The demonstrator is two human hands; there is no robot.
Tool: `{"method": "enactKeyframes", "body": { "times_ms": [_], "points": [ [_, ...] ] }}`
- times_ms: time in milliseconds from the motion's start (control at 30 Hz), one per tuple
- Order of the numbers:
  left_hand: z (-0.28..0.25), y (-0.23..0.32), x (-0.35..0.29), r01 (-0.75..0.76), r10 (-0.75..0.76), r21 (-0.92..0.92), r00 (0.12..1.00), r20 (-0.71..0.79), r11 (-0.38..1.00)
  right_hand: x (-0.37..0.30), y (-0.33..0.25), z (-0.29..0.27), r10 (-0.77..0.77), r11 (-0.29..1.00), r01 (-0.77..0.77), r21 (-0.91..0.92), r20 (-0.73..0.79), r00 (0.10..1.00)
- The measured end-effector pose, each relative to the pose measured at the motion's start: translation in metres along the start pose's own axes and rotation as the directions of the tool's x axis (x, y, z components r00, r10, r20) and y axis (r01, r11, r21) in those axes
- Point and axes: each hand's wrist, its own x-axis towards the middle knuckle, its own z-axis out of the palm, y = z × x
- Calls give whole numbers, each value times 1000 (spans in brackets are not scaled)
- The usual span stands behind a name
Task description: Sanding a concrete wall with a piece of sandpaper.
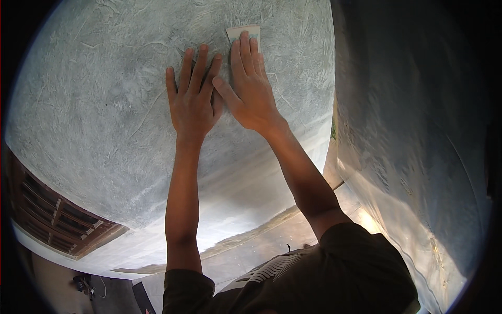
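Note:
Both arms reach up to a rough grey plastered wall (120, 104). My right hand (251, 91) presses a small pale sheet of sandpaper (243, 30) flat against the plaster, fingers together over it. Only the sheet's top and side edges show, with bluish print on its back; the rest is under the fingers. To its left, my left hand (196, 99) lies on the bare wall with its fingers spread and nothing held. My right thumb tip comes close to the left hand's index finger.
A brown wooden window frame with bars (57, 214) is set into the wall at lower left. Along the right side hangs a large translucent sheet (408, 131). Pale floor (230, 264) shows below, with a dark object (83, 285) at bottom left.

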Motion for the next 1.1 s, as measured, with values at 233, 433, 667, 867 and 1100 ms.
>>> {"method": "enactKeyframes", "body": {
  "times_ms": [233, 433, 667, 867, 1100],
  "points": [
    [2, -5, -3, -3, 3, 51, 1000, -9, 999, -73, -9, 12, 132, 989, -142, 38, 185, 974],
    [-7, -6, -2, 0, 1, 32, 1000, -19, 999, -10, -5, 7, -36, 999, 34, 29, 52, 998],
    [-3, -2, -2, -1, 2, 29, 1000, -7, 1000, -28, -2, 3, 72, 997, -74, 13, 89, 993],
    [-1, -8, -6, -12, 12, 15, 1000, -10, 1000, -64, -7, 12, 75, 997, -78, 23, 98, 992],
    [-2, -3, -1, -5, 6, 25, 1000, -26, 1000, -7, 3, 1, -12, 999, 14, -47, 32, 999]
  ]
}}
